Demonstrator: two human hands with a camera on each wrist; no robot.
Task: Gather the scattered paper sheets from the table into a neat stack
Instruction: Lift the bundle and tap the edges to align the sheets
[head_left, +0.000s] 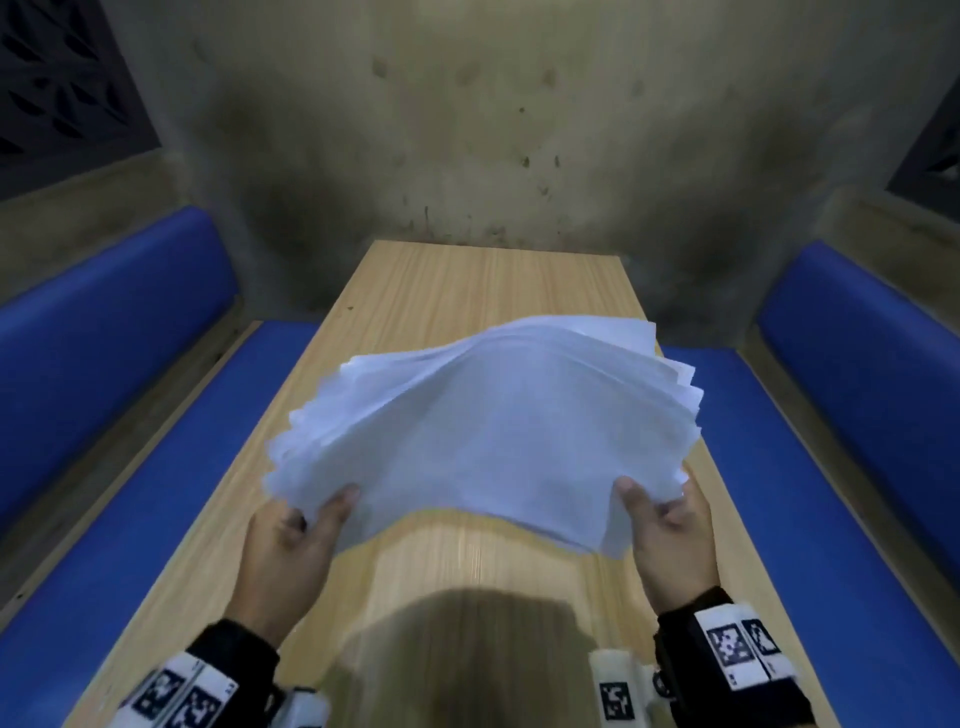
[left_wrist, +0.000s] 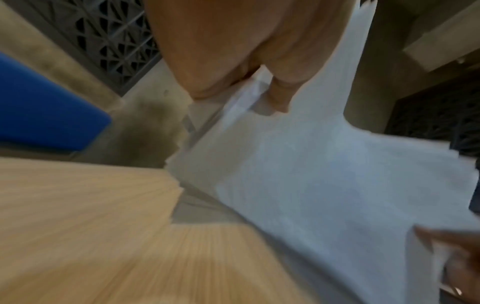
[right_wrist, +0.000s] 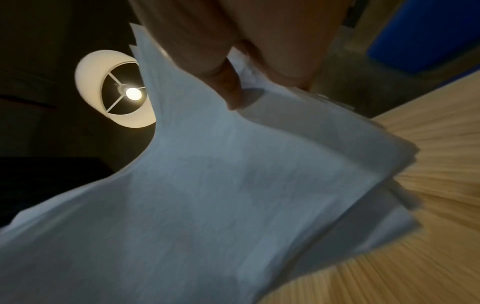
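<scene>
A loose bundle of several white paper sheets (head_left: 493, 431) hangs in the air above the wooden table (head_left: 457, 291), its edges fanned and uneven. My left hand (head_left: 306, 519) grips the bundle's near left corner, thumb on top. My right hand (head_left: 660, 514) grips the near right corner the same way. In the left wrist view the sheets (left_wrist: 324, 181) spread out from my left hand (left_wrist: 262, 78) towards the right hand at the lower right. In the right wrist view the paper (right_wrist: 221, 195) sags below my right hand (right_wrist: 233, 82), which pinches it.
Blue cushioned benches (head_left: 104, 415) (head_left: 857, 441) run along both sides of the narrow table. A stained wall (head_left: 493, 130) stands at the table's far end. A lit ceiling lamp (right_wrist: 116, 90) shows in the right wrist view.
</scene>
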